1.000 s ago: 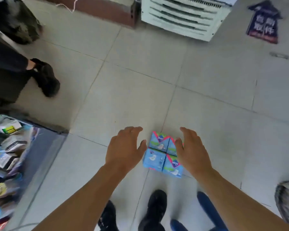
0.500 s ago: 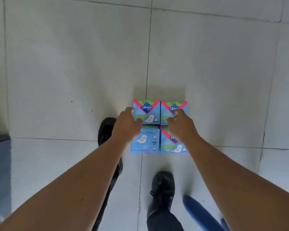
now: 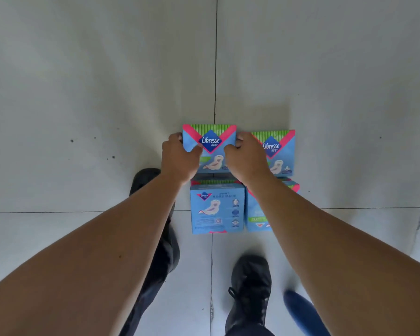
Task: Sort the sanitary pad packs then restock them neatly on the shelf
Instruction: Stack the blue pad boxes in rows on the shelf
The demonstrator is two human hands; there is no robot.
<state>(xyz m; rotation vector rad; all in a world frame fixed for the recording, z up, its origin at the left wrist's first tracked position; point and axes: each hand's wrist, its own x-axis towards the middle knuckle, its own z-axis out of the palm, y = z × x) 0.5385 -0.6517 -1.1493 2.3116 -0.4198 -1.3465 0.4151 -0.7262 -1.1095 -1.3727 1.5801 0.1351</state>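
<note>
Several blue Libresse sanitary pad packs lie together on the grey tiled floor. My left hand [image 3: 180, 158] and my right hand [image 3: 246, 157] grip the two sides of the far left pack [image 3: 210, 141], thumbs on its front, and it looks slightly raised. Beside it on the right lies the far right pack [image 3: 280, 151]. Nearer me sit the near left pack [image 3: 216, 208], back side up, and the near right pack [image 3: 257, 219], partly hidden by my right forearm. No shelf is in view.
The tiled floor [image 3: 83, 81] spreads out all around the packs. My black shoes [image 3: 250, 284] stand just below the packs, the left one [image 3: 143, 178] beside my left wrist. A blue object [image 3: 301, 309] lies at the lower right.
The camera tilted down from the shop floor to the packs. My hands closed in from either side and now grip the far left pack, which has shifted away from its neighbours.
</note>
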